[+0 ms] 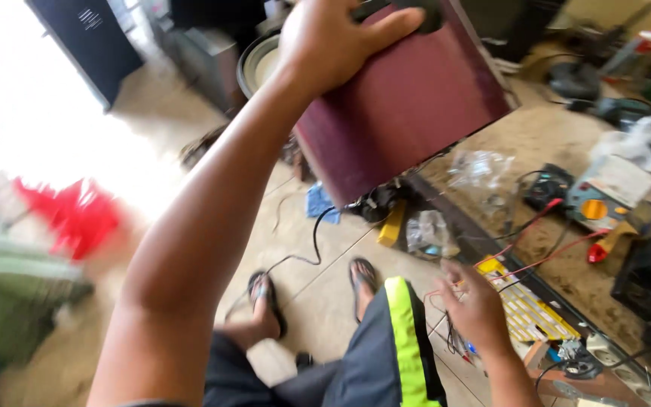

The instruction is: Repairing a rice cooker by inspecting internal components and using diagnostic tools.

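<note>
Legs and shorts: nearest the camera we see our dark shorts with a bright yellow-green stripe (408, 339), and below them two feet in dark sandals (269, 301) on the pale tiled floor (318, 301).
Right hand: our right hand (476, 309) hangs low at the near edge of the workbench (551, 143), fingers loosely curled among thin red and black wires (525, 234). We cannot tell whether it grips a wire or only touches them.
Beside the right hand: a yellow circuit board (525, 309) lies flat just right of the hand, with a white power strip (612, 358) past it at the bench corner.
Left arm: our left forearm rises diagonally from the lower left toward the top centre.
Left hand: our left hand (333, 41) is closed on the upper edge of the dark maroon speaker box (408, 105), thumb across its face, fingers wrapped over the top.
Speaker box: it is held up in the air, tilted, above the floor and the left end of the bench. A black cable (314, 241) trails below it to the floor.
Bench, farther: an orange and grey multimeter (600, 207), clear plastic bags (480, 166) and a red-handled tool (604, 247) lie well apart from the box.
Floor, far left: a red plastic object (69, 215), blurred, sits near the bright doorway.
</note>
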